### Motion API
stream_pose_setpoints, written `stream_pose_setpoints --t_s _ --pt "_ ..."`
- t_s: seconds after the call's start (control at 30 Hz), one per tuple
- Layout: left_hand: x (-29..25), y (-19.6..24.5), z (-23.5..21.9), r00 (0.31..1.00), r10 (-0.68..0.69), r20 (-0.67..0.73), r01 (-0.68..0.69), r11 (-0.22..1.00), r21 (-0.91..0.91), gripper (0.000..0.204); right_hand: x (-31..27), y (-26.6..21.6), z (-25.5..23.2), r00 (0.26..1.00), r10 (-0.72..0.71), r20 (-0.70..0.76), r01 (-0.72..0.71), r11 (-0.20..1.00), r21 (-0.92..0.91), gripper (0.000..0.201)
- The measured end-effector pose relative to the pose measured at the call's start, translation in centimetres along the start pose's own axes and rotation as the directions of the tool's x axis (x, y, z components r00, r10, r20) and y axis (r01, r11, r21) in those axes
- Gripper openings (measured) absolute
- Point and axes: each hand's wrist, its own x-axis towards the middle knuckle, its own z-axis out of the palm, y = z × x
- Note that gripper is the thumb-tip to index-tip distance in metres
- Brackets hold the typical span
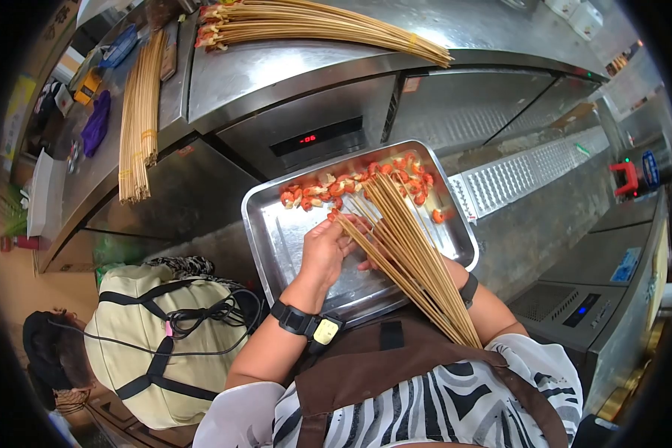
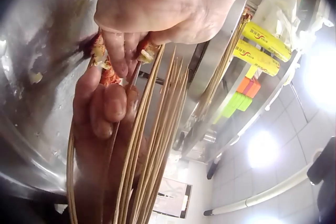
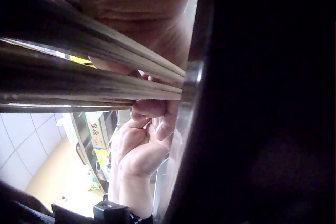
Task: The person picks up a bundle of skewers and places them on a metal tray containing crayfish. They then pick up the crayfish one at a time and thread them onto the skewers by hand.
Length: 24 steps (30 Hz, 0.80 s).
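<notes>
Over a steel tray (image 1: 291, 280), my left hand (image 1: 325, 250) pinches a red-and-white shellfish piece (image 2: 148, 52) near the skewer tips. My right hand (image 1: 369, 245), largely hidden behind the thin wooden skewers (image 1: 418, 261), grips them as they fan back over the right forearm. In the left wrist view, the right hand (image 2: 100, 116) has its fingers curled round several skewers, with more red meat between the two hands. More shellfish pieces (image 1: 343, 183) lie along the tray's far side. The right wrist view shows the skewers crossing close to the palm; the meat is hidden there.
Two bundles of wooden skewers, one long (image 1: 313, 26) and one at the left (image 1: 140, 119), lie on the steel counter (image 1: 276, 63). A purple cloth (image 1: 95, 125) is left of them. Another person (image 1: 56, 351) with a pale backpack (image 1: 138, 328) is at the lower left.
</notes>
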Motion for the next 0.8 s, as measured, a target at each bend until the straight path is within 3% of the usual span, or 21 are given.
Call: stream_pose_setpoints --t_s 0.07,0.13,0.27,0.33,0.37,0.47,0.5,0.53,0.57,0.63,0.67,0.7,0.73,0.8 --pt "0.2 -0.2 -0.3 1.000 0.003 -0.003 -0.003 1.000 -0.010 0.020 0.2 0.0 -0.1 1.000 -0.013 0.015 0.012 0.998 0.059 0.049" --pt "0.5 -0.2 -0.7 1.000 -0.024 0.019 0.023 0.999 0.031 0.019 0.7 -0.6 0.5 0.999 0.011 -0.032 -0.015 0.994 -0.106 0.042" --pt "0.6 -0.2 -0.6 0.997 0.055 -0.045 -0.048 0.988 0.145 0.019 0.3 -1.4 1.0 0.990 -0.009 -0.143 -0.026 0.970 -0.241 0.037" --pt "1.0 -0.1 -1.4 0.995 0.084 -0.061 -0.048 0.892 0.450 0.018 -0.4 -3.6 4.7 0.961 -0.048 -0.272 -0.084 0.888 -0.452 0.043" --pt "1.2 -0.2 -1.5 0.994 0.088 -0.060 -0.051 0.890 0.453 0.018 -0.4 -3.5 5.0 0.959 -0.112 -0.260 -0.029 0.875 -0.484 0.042" --pt "1.7 -0.8 -2.0 0.995 0.084 -0.054 -0.033 0.791 0.611 0.020 -0.5 -3.2 4.3 0.959 -0.102 -0.264 -0.044 0.869 -0.492 0.038" --pt "1.8 -1.3 -2.0 0.976 0.214 -0.044 -0.120 0.694 0.710 0.018 -0.7 -3.3 4.0 0.959 -0.105 -0.264 -0.040 0.870 -0.492 0.038" --pt "1.9 -1.6 -2.0 0.941 0.338 -0.016 -0.192 0.574 0.796 0.015 -0.9 -3.5 3.7 0.976 0.046 -0.212 -0.117 0.936 -0.332 0.037" --pt "1.5 -1.3 -1.4 0.942 0.337 -0.012 -0.194 0.570 0.798 0.015 -1.1 -3.6 3.5 0.974 0.186 -0.132 -0.207 0.964 -0.168 0.035" --pt "0.6 -0.4 -0.2 0.707 0.689 0.157 -0.438 0.253 0.862 0.022 -0.9 -2.8 2.8 0.979 0.175 -0.108 -0.190 0.971 -0.147 0.035" --pt "0.1 0.2 0.4 0.711 0.684 0.163 -0.439 0.251 0.863 0.022 -0.9 -2.3 2.5 0.982 0.168 -0.083 -0.178 0.976 -0.127 0.034" --pt "-0.5 1.1 0.9 0.838 0.529 0.134 -0.473 0.581 0.662 0.024 -0.9 -2.2 2.2 0.989 0.144 -0.042 -0.148 0.980 -0.130 0.033" --pt "-0.7 1.6 1.0 0.923 0.347 0.167 -0.385 0.839 0.384 0.027 -0.9 -2.0 2.2 0.989 0.140 -0.045 -0.145 0.981 -0.126 0.033" --pt "-0.6 1.6 1.0 0.942 0.296 0.160 -0.334 0.882 0.332 0.029 -0.7 -1.5 2.2 1.000 -0.001 -0.028 -0.002 0.995 -0.102 0.034"
